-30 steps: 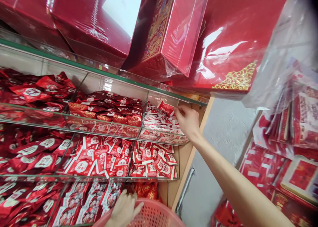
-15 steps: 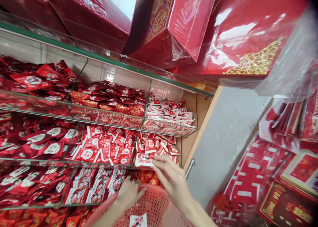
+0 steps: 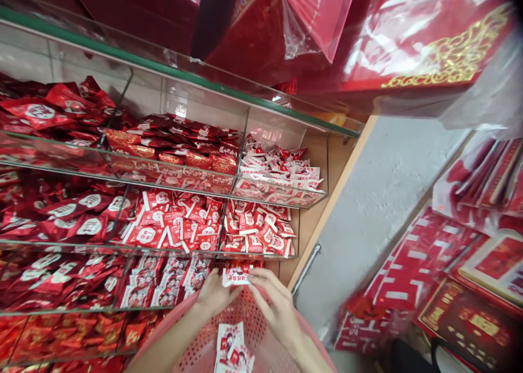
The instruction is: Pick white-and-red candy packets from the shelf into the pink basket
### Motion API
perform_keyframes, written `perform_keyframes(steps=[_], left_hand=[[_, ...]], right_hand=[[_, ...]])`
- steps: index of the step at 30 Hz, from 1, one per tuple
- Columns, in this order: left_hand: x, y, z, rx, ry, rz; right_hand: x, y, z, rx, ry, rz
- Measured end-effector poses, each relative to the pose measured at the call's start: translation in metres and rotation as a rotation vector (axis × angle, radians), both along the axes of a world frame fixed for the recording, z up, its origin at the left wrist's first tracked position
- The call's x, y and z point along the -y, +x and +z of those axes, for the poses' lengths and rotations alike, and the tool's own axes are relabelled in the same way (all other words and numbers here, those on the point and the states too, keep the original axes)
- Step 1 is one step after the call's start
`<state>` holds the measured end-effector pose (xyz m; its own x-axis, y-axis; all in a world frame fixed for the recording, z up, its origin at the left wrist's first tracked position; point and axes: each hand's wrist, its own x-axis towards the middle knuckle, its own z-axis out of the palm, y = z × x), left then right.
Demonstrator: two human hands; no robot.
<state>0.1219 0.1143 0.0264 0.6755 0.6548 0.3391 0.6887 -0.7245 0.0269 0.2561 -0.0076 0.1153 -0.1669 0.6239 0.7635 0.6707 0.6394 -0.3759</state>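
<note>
A small red-and-white wrapped packet (image 3: 236, 276) is pinched at its right end by the fingertips of my right hand (image 3: 274, 302), over the far rim of a pink perforated plastic basket (image 3: 261, 321). My left hand (image 3: 214, 294) is closed around the basket's far left rim, its thumb inside and its fingers partly hidden beyond. The left hand lies close to the packet's left end; whether it touches it I cannot tell. Inside the basket lie a few similar white-and-red packets (image 3: 232, 351). Just beyond is a glass compartment of similar packets (image 3: 261, 226).
Glass-fronted shelves (image 3: 171, 187) hold several compartments of red packets. Large plastic-wrapped red boxes (image 3: 261, 46) overhang from the top shelf. On the right are a wooden side panel (image 3: 333, 193), a grey wall (image 3: 379, 182) and hanging red goods (image 3: 412, 258).
My right hand has drawn the packet from the shelf compartment down over the basket rim. More packets show in the basket. The view has shifted, with the shelves higher in it.
</note>
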Motion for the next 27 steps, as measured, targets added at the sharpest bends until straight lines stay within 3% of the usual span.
perform_keyframes(steps=[6,10,16,20,27], left_hand=[[-0.002,0.004,0.006,-0.05,-0.024,0.021],[0.001,0.004,0.006,-0.033,-0.012,0.025],[0.001,0.003,0.004,-0.013,0.018,0.021],[-0.001,0.003,0.002,-0.006,0.027,0.02],[0.001,0.003,0.006,-0.027,0.027,0.024]], right_hand=[[0.006,-0.002,-0.016,0.191,-0.331,-0.013],[0.007,-0.001,-0.027,0.412,-0.563,-0.167],[0.006,0.002,-0.039,0.591,-0.743,-0.391],[0.005,0.0,-0.045,0.626,-0.856,-0.503],[-0.007,0.001,-0.067,0.559,-1.057,-0.551]])
